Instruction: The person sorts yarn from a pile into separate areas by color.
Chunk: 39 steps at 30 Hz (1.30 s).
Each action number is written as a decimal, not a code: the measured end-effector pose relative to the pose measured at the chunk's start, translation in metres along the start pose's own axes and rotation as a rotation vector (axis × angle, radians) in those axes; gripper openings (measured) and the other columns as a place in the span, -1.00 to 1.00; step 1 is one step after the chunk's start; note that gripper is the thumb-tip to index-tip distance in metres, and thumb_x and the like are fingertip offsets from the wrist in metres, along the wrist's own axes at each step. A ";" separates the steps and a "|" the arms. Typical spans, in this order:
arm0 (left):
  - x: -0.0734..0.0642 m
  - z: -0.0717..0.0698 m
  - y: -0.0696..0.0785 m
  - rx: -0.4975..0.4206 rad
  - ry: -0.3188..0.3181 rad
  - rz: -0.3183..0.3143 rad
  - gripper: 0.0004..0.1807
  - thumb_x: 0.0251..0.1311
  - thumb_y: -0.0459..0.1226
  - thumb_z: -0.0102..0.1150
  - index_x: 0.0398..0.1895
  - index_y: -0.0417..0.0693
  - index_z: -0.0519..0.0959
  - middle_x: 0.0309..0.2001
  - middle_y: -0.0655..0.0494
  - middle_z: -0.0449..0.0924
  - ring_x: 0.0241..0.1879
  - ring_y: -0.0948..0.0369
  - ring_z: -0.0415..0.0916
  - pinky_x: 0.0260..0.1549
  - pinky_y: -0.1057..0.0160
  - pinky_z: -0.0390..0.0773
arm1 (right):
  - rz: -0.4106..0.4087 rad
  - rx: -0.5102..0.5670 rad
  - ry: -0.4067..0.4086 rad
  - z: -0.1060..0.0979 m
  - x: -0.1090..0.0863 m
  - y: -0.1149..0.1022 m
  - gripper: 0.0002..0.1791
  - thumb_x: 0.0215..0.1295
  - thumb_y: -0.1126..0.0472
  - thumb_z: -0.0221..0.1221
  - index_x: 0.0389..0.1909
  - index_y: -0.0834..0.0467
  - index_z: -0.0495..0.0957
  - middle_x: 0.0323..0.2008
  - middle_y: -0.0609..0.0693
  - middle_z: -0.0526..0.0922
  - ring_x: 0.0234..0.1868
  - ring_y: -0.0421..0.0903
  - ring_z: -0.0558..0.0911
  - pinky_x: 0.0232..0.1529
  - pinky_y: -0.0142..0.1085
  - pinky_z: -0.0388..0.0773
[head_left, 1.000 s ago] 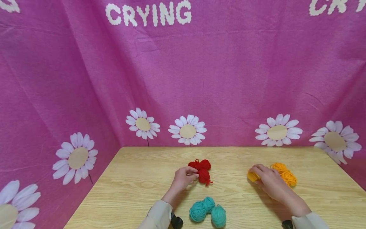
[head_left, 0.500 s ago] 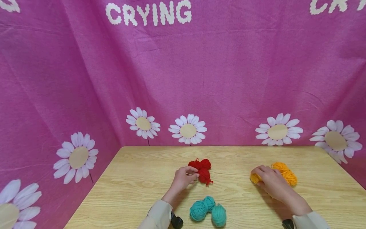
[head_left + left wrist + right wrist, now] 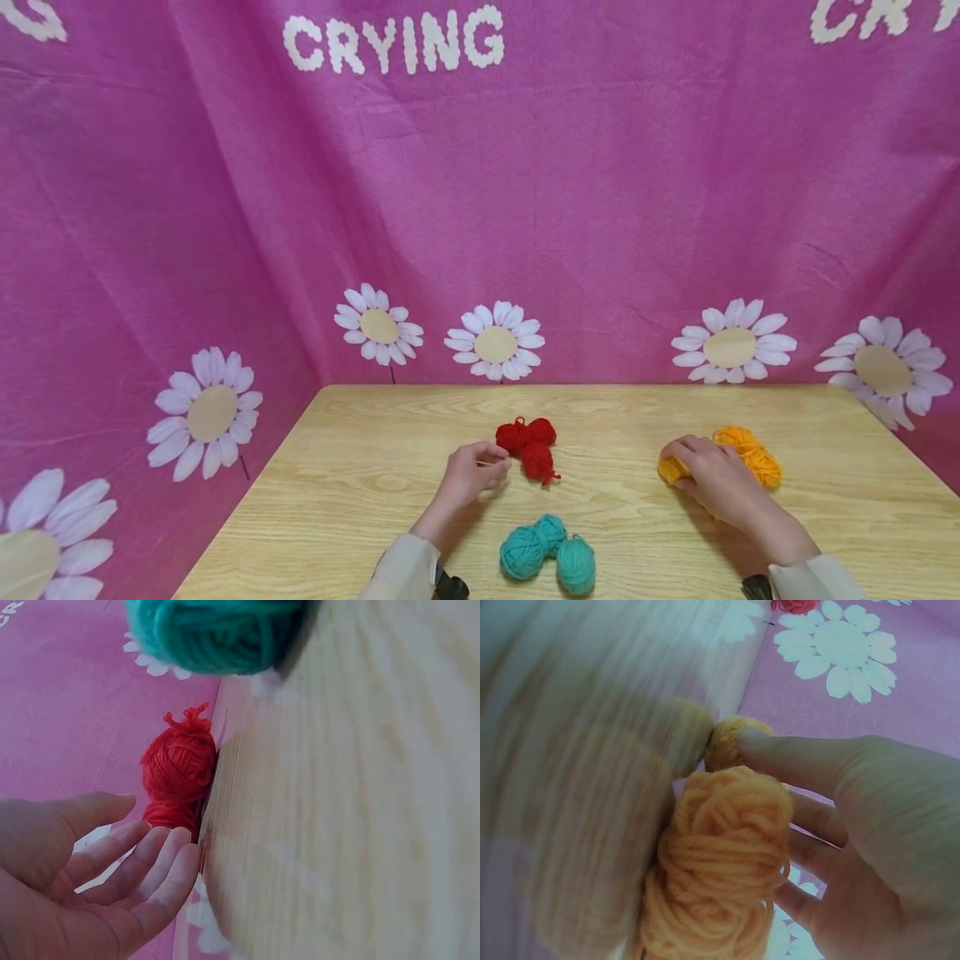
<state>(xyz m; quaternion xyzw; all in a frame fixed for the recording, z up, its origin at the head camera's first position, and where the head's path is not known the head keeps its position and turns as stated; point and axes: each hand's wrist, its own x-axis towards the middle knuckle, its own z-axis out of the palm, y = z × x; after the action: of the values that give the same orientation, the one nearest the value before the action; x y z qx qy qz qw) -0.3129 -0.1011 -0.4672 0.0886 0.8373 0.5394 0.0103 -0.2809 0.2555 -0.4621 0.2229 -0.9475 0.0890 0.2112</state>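
A cluster of red yarn balls (image 3: pixel 537 461) lies toward the back middle of the table. My left hand (image 3: pixel 467 477) is just left of it, and in the left wrist view its loosely bent fingers (image 3: pixel 169 877) hold nothing, the thumb apart from them. On the right, my right hand (image 3: pixel 716 482) grips a small yellow yarn ball (image 3: pixel 672 471) between thumb and fingers, close to the tabletop. Larger yellow yarn (image 3: pixel 750 457) lies right beside that hand; in the right wrist view this thick yellow yarn (image 3: pixel 720 862) partly hides the fingers.
Teal yarn balls (image 3: pixel 522 552) sit near the front middle of the wooden table (image 3: pixel 360 492), between the two forearms. A pink cloth (image 3: pixel 585 208) printed with white daisies hangs behind the table and along its left side.
My left hand has drawn back a little to the left from the red yarn. My right hand has shifted the small yellow ball slightly right, toward the larger yellow yarn.
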 end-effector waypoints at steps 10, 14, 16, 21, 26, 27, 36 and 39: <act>-0.016 -0.003 0.004 -0.060 -0.116 -0.009 -0.75 0.22 -0.33 0.27 -0.08 -0.29 0.64 -0.22 -0.14 0.71 -0.31 0.14 0.67 -0.31 0.21 0.72 | 0.001 -0.010 0.003 0.001 0.000 0.000 -0.59 -0.15 0.32 0.51 -0.24 0.03 0.61 -0.19 -0.02 0.66 -0.17 0.02 0.65 -0.21 0.05 0.55; -0.025 -0.003 0.007 -0.072 -0.187 0.011 -0.73 0.26 -0.30 0.25 -0.03 -0.26 0.63 -0.18 -0.12 0.70 -0.27 0.09 0.67 -0.26 0.19 0.71 | 0.010 -0.005 -0.013 0.001 0.000 0.000 -0.59 -0.14 0.32 0.50 -0.23 0.03 0.61 -0.18 -0.02 0.66 -0.17 0.03 0.65 -0.21 0.07 0.55; -0.029 -0.002 0.009 -0.072 -0.218 0.030 -0.72 0.27 -0.29 0.24 -0.02 -0.26 0.62 -0.16 -0.12 0.70 -0.25 0.07 0.68 -0.26 0.20 0.71 | 0.012 -0.003 -0.015 0.001 0.000 0.000 -0.60 -0.14 0.32 0.50 -0.23 0.03 0.60 -0.18 -0.02 0.66 -0.16 0.03 0.66 -0.21 0.08 0.55; -0.038 0.001 0.012 -0.069 -0.272 0.053 -0.72 0.26 -0.30 0.24 -0.01 -0.25 0.63 -0.16 -0.13 0.71 -0.22 0.10 0.67 -0.28 0.25 0.71 | 0.005 -0.001 -0.002 0.001 0.000 0.001 -0.59 -0.14 0.33 0.50 -0.23 0.03 0.60 -0.18 -0.01 0.66 -0.17 0.04 0.66 -0.22 0.08 0.55; -0.045 0.002 0.013 -0.065 -0.307 0.038 -0.73 0.25 -0.31 0.25 -0.01 -0.20 0.65 -0.11 -0.09 0.69 -0.20 0.20 0.62 -0.27 0.29 0.69 | 0.002 0.001 -0.005 0.001 0.000 0.002 -0.60 -0.13 0.32 0.50 -0.22 0.05 0.61 -0.18 0.01 0.67 -0.17 0.04 0.66 -0.21 0.08 0.55; -0.047 0.002 0.013 -0.065 -0.311 0.034 -0.73 0.24 -0.31 0.26 -0.01 -0.19 0.65 -0.10 -0.09 0.69 -0.19 0.20 0.62 -0.26 0.29 0.69 | 0.002 0.001 -0.005 0.001 0.000 0.002 -0.60 -0.13 0.31 0.50 -0.22 0.05 0.62 -0.18 0.01 0.67 -0.18 0.04 0.66 -0.21 0.08 0.55; -0.055 0.001 0.014 0.054 -0.411 0.075 -0.64 0.17 -0.22 0.35 0.04 -0.07 0.62 -0.04 0.02 0.70 -0.08 0.18 0.69 -0.09 0.38 0.63 | 0.008 0.009 -0.028 0.000 0.000 0.002 -0.61 -0.11 0.30 0.49 -0.21 0.05 0.62 -0.17 0.01 0.67 -0.16 0.03 0.66 -0.18 0.11 0.55; -0.057 0.001 0.016 0.082 -0.451 0.069 -0.60 0.13 -0.21 0.39 0.06 -0.02 0.62 -0.01 0.07 0.69 -0.07 0.26 0.65 -0.07 0.41 0.61 | 0.007 0.006 -0.022 0.001 0.000 0.002 -0.61 -0.12 0.31 0.49 -0.21 0.05 0.62 -0.17 0.01 0.68 -0.16 0.04 0.66 -0.18 0.12 0.55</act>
<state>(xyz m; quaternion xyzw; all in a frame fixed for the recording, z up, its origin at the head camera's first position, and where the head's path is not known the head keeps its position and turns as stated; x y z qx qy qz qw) -0.2549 -0.1023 -0.4578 0.2359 0.8316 0.4713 0.1751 -0.2822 0.2566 -0.4628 0.2214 -0.9502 0.0902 0.1996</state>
